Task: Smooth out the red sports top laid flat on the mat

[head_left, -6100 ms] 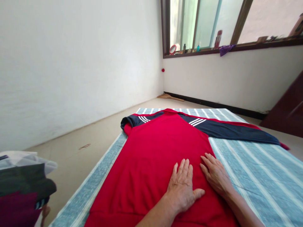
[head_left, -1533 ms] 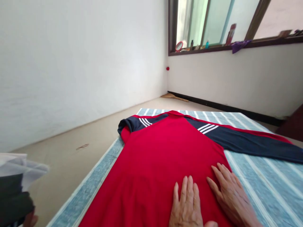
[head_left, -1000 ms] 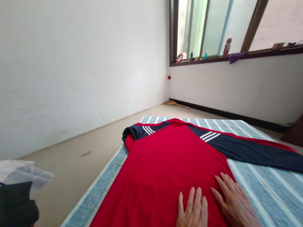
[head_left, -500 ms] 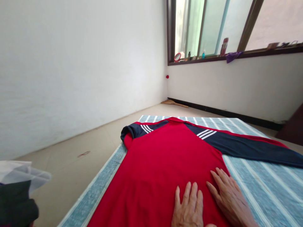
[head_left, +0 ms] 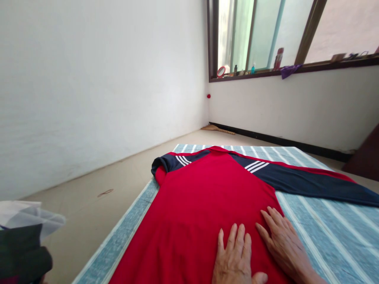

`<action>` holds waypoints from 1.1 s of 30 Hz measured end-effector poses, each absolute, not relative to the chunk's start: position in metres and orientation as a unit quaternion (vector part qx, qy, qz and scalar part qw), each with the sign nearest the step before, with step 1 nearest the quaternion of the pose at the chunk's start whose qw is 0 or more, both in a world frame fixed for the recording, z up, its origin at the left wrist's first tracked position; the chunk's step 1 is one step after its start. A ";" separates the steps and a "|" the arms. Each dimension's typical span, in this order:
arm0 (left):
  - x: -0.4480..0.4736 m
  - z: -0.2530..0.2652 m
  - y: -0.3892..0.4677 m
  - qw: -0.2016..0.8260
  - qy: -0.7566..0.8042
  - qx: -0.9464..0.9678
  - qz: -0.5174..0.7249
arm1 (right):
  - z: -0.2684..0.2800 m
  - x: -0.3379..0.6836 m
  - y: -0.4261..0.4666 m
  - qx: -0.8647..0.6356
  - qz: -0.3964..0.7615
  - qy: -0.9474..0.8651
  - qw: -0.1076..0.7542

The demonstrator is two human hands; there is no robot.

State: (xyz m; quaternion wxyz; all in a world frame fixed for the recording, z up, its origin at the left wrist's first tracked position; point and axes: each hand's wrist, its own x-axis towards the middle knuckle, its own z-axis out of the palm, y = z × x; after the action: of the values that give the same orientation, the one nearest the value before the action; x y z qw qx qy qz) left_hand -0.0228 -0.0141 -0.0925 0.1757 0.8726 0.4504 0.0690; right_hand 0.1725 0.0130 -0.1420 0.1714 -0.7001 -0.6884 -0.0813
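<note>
A red long-sleeved jacket (head_left: 201, 197) with navy shoulders and white stripes lies spread face down or back up, I cannot tell which, on a blue-and-white striped cloth (head_left: 328, 232). Its right-side navy sleeve (head_left: 308, 181) stretches out flat. On the other side, the sleeve (head_left: 166, 163) is bent over the cloth's edge. My left hand (head_left: 233, 254) rests flat on the red body, fingers stretched out. Beside it, my right hand (head_left: 281, 238) lies palm down along the jacket's right side edge, fingers out and thumb apart. Neither hand grips the fabric.
A dark bundle (head_left: 22, 252) and a whitish translucent bag (head_left: 32, 217) stand at the lower left. A broom (head_left: 219, 129) lies on the tiled floor in the corner. A thin loop (head_left: 105, 193) is on the floor. A windowsill (head_left: 251, 74) holds small bottles, a mirror and a purple cloth.
Both hands stay flat on the jacket and appear slightly higher and a little further left in view. The jacket lies almost as before.
</note>
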 end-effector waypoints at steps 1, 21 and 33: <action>-0.022 -0.091 -0.014 0.182 0.453 0.870 0.066 | -0.141 0.172 0.013 -0.700 -0.080 -0.688 0.173; -0.024 -0.089 -0.018 0.159 0.451 0.875 0.082 | -0.139 0.171 0.013 -0.704 -0.081 -0.684 0.173; -0.024 -0.083 -0.019 0.162 0.458 0.871 0.081 | -0.139 0.170 0.015 -0.708 -0.082 -0.681 0.165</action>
State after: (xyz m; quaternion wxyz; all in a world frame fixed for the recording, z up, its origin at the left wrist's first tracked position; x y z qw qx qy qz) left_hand -0.0238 -0.0187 -0.0829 0.1617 0.8706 0.4576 0.0808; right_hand 0.1702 0.0148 -0.1394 0.1653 -0.7083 -0.6814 -0.0819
